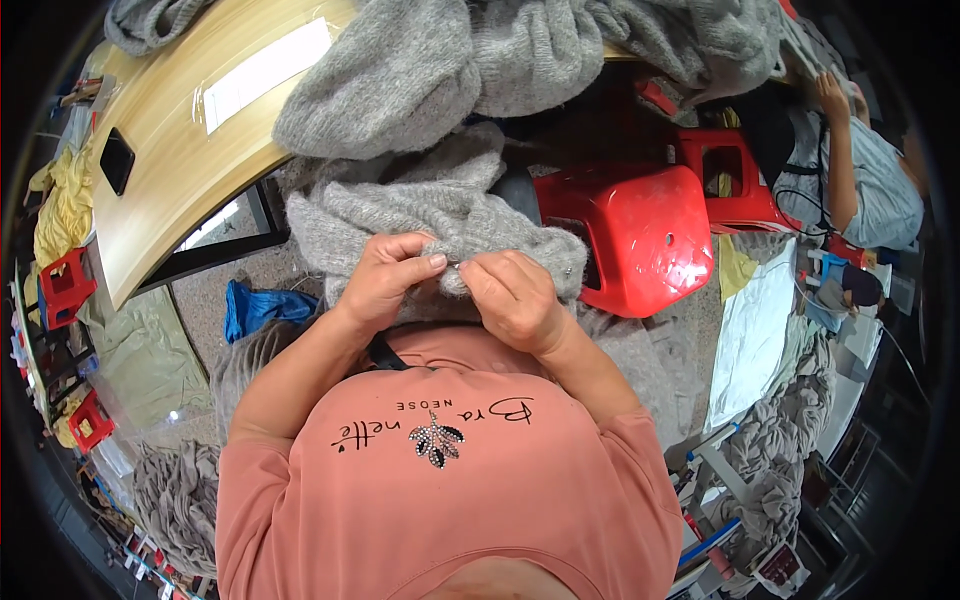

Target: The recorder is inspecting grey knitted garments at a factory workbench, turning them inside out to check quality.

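Note:
A grey knitted garment lies bunched over my lap, below the table's edge. My left hand is closed on it, thumb and forefinger pinching a bit of the knit. Close beside it, my right hand is also closed, its thumb and fingertips pressed together at the same spot of fabric. A tiny pale tip shows at the right fingertips, too small to name. The curled fingers of both hands hide much of the knit between them.
More grey knitwear is heaped along the wooden table, where a black phone and a white sheet lie. To the right stands a red plastic stool. Another person is at the far right. Blue cloth lies at left.

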`<control>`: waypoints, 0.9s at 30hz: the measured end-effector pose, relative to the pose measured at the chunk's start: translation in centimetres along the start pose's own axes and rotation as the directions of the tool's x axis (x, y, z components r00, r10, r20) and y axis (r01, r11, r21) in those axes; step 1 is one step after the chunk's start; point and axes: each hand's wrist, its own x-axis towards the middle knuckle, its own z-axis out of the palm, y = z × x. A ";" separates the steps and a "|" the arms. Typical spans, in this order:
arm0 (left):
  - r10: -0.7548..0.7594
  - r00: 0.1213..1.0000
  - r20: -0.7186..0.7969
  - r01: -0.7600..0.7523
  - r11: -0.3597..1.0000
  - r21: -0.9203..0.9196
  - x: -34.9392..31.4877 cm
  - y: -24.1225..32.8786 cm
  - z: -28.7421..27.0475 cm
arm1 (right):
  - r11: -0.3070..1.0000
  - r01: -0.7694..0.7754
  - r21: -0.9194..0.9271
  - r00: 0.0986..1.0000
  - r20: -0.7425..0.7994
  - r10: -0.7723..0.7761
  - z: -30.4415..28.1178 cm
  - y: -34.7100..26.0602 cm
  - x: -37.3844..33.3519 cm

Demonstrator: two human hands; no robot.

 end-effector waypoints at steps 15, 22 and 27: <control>0.059 0.998 -0.036 -0.057 0.996 0.063 -0.4 -0.5 -0.8 | 0.999 -0.042 0.003 0.999 0.022 0.042 2.0 0.4 0.0; 0.042 0.999 -0.021 -0.043 0.999 -0.025 -0.3 -0.9 -1.3 | 0.999 -0.024 0.038 1.000 0.016 0.023 1.9 0.1 0.4; 0.041 0.999 -0.020 -0.042 0.999 -0.018 -0.5 -0.4 -1.0 | 0.998 -0.056 0.034 0.998 0.017 0.055 2.1 0.0 0.4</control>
